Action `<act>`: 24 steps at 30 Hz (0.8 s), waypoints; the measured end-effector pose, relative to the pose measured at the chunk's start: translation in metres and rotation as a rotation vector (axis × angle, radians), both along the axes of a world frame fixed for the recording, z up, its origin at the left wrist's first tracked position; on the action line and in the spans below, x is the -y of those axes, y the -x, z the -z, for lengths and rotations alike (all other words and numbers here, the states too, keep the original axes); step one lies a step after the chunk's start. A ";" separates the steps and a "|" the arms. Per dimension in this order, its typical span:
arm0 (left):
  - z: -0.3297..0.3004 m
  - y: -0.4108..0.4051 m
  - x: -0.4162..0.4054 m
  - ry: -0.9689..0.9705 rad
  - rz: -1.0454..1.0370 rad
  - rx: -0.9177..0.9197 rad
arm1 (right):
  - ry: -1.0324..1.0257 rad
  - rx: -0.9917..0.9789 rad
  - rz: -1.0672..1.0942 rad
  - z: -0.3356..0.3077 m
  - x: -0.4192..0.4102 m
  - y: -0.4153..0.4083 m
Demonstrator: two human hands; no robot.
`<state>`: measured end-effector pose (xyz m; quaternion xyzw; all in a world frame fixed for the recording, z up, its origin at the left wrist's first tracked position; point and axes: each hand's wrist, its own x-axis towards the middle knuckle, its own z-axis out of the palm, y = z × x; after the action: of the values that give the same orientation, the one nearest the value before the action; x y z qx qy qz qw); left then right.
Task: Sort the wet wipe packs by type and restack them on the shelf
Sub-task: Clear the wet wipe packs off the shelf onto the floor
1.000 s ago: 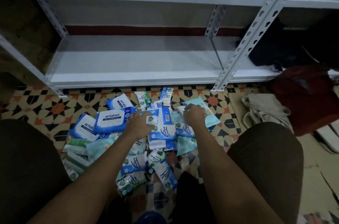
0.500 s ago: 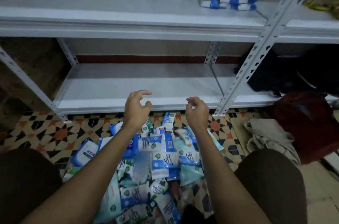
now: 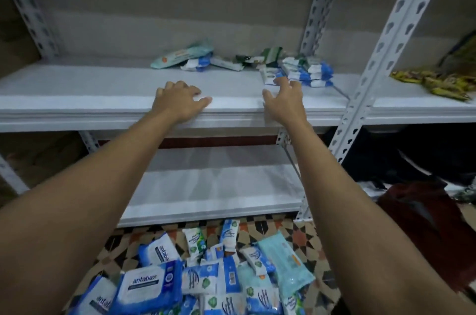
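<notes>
Hands: 2, left hand [image 3: 179, 99] and right hand [image 3: 283, 98]. Shelf boards in view: 2, upper shelf [image 3: 77, 88] and lower shelf [image 3: 219, 185]. "antabax" packs [image 3: 148, 286] with label legible: 3. Stacked blue-white packs [image 3: 309, 72] on upper shelf: exact count unclear. Floor pile [image 3: 231, 276]: uncountable, overlapping.

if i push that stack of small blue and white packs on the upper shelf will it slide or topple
The stack of small packs probably shears apart rather than sliding whole: it already sits uneven. The glossy wrappers and smooth white shelf suggest little grip. The packs look soft, so likely squashy.
</notes>
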<state>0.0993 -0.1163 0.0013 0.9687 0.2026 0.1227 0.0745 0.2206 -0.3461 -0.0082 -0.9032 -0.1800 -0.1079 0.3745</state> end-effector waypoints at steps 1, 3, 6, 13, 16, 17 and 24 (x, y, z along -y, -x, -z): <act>-0.004 -0.006 -0.005 -0.018 -0.006 -0.071 | 0.074 -0.052 0.027 -0.001 -0.002 -0.009; -0.010 -0.023 -0.012 0.001 -0.013 -0.142 | 0.152 -0.107 0.075 -0.007 -0.007 -0.025; -0.008 -0.045 -0.020 0.061 -0.048 -0.190 | 0.210 -0.102 0.110 -0.012 -0.011 -0.043; 0.002 -0.082 -0.034 0.072 -0.107 -0.090 | 0.262 -0.184 0.174 -0.018 -0.017 -0.082; 0.003 -0.098 -0.038 0.064 -0.133 -0.036 | 0.286 -0.167 0.238 -0.019 -0.026 -0.098; 0.004 -0.105 -0.041 0.056 -0.138 -0.018 | 0.294 -0.143 0.261 -0.017 -0.031 -0.104; 0.015 -0.153 -0.059 0.099 -0.159 0.191 | 0.521 0.068 0.391 -0.012 -0.045 -0.118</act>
<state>0.2527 -0.0575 -0.0132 0.9285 0.2767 0.2099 0.1313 0.3382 -0.3016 0.0040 -0.9819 -0.0374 -0.1583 0.0968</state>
